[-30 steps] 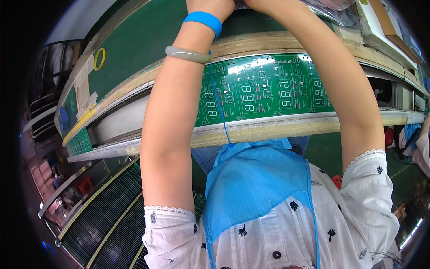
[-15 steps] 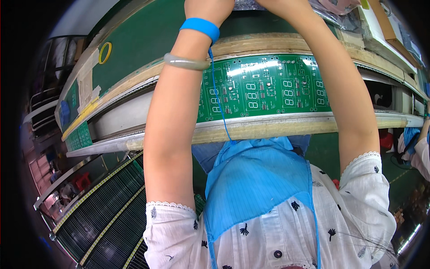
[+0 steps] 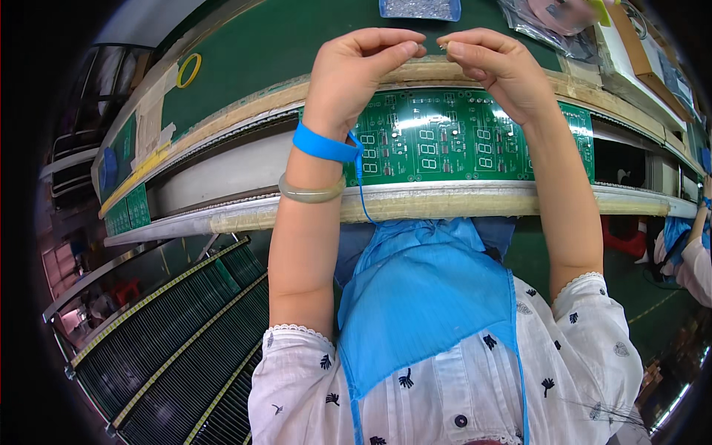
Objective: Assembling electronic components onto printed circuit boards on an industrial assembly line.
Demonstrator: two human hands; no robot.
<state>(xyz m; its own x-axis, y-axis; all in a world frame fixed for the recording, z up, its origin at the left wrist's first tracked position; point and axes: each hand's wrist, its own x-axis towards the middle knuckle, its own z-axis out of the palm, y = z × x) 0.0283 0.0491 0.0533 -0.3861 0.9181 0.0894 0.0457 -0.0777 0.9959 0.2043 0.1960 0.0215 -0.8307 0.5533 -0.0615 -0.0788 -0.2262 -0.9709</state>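
Over the far edge of a long green circuit board (image 3: 458, 152) I hold both hands up, fingertips close together but apart. My right hand (image 3: 504, 67) pinches a tiny silvery part (image 3: 443, 47) between thumb and forefinger; its exact kind is too small to tell. The fingers of my left hand (image 3: 354, 70) are also pinched, and whatever they hold cannot be made out. A blue wrist strap (image 3: 324, 143) with a blue cord circles my left wrist. Beyond my hands sits a blue tray (image 3: 383, 10) of small shiny parts (image 3: 421, 8).
The board lies in a rail track with a wooden edge (image 3: 278, 94). A yellow tape ring (image 3: 189, 70) rests on the green bench at left. Plastic bags (image 3: 519, 30) and a cardboard box (image 3: 645, 55) stand at far right. Racks of boards (image 3: 170, 334) are below left.
Both hands have drawn back toward me from the parts tray, which now shows. They are now held above the board's far edge. The board sits slightly farther right in view.
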